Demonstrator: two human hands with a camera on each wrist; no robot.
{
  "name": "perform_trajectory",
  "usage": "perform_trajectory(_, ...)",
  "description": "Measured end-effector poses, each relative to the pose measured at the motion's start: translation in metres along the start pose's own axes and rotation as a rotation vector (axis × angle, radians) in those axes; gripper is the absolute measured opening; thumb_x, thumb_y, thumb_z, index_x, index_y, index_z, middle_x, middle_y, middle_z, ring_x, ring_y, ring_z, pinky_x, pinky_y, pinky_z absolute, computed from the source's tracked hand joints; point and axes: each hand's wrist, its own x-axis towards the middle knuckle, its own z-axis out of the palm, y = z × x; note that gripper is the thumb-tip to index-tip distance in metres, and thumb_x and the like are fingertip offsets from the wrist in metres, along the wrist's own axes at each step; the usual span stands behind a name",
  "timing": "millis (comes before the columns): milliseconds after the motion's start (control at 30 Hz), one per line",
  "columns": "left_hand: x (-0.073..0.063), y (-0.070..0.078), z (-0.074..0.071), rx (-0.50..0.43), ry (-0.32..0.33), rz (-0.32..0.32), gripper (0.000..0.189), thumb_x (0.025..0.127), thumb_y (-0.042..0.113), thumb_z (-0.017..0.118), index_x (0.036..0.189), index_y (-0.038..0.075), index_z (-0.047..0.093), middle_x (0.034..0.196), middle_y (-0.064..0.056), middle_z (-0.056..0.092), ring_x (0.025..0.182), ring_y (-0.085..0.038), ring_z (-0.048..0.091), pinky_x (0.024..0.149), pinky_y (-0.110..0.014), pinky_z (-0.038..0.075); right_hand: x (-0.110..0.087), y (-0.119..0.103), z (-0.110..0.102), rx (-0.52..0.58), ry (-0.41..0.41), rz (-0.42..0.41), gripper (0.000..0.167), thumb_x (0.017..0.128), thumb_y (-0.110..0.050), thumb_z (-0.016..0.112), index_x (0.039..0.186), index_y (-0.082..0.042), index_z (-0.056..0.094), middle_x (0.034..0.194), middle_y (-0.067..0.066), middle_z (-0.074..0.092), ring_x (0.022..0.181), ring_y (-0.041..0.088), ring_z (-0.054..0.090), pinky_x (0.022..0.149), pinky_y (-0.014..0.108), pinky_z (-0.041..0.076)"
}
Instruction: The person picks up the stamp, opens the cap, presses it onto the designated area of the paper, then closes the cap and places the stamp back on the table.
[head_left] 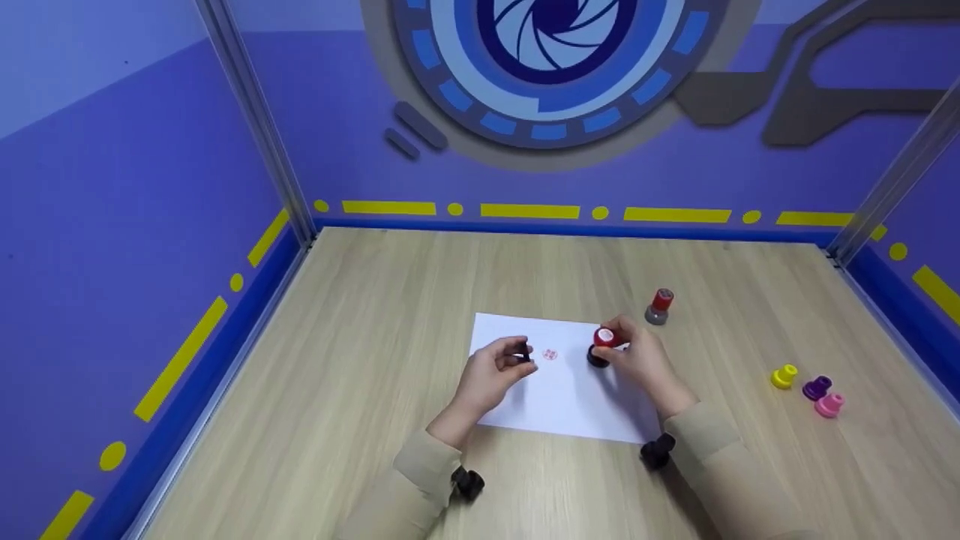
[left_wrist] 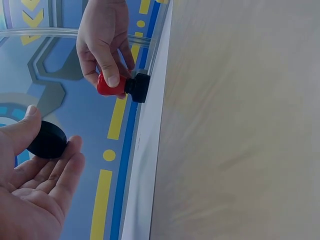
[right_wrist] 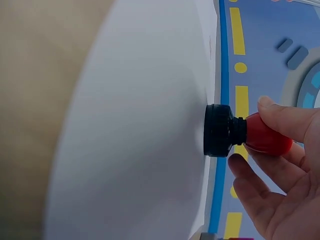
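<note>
My right hand [head_left: 646, 361] grips the red handle of a stamp [right_wrist: 269, 136] between thumb and fingers. The stamp's wide black base stands on a white sheet of paper [head_left: 559, 409], toward its right side. A round black cap [left_wrist: 47, 140] is pinched by my left hand [head_left: 484, 379], which hovers over the left part of the sheet. Between the two hands, a small round red stamp mark [head_left: 550, 354] shows on the paper. In the left wrist view, the stamp's black base meets the sheet at its edge-on surface.
Behind the right hand stands another stamp [head_left: 658, 307], red on top and grey below. Farther right are small yellow [head_left: 784, 376], purple [head_left: 817, 388] and pink [head_left: 829, 406] stampers close together. Blue-purple panels wall in the wooden table [head_left: 360, 337] at the back and sides.
</note>
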Motion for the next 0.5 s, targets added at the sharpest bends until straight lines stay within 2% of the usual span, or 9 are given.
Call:
perform_trajectory(233,-0.0006,0.0,0.0002,-0.006,-0.006,-0.002,0.043,0.091,0.007,0.077,0.13,-0.004,0.064,0.124,-0.027,0.069,0.108,-0.029,0.073,0.089,-0.023,0.061,-0.0007,-0.0002,0.0,-0.012,0.001,0.006,0.038,0.09,-0.011,0.079,0.123,-0.004,0.062,0.122,0.021,0.07,0.11,0.033,0.064,0.099,0.045,0.052)
perform_trajectory(500,0.0002,0.0008,-0.0004,0.001,-0.014,0.018,0.044,0.091,0.007,0.077,0.131,-0.006,0.064,0.124,-0.028,0.069,0.105,-0.03,0.074,0.088,-0.024,0.061,-0.0001,-0.0019,0.0007,-0.05,0.032,-0.003,0.037,0.088,-0.01,0.08,0.12,-0.001,0.063,0.117,0.023,0.072,0.106,0.034,0.065,0.095,0.045,0.051)
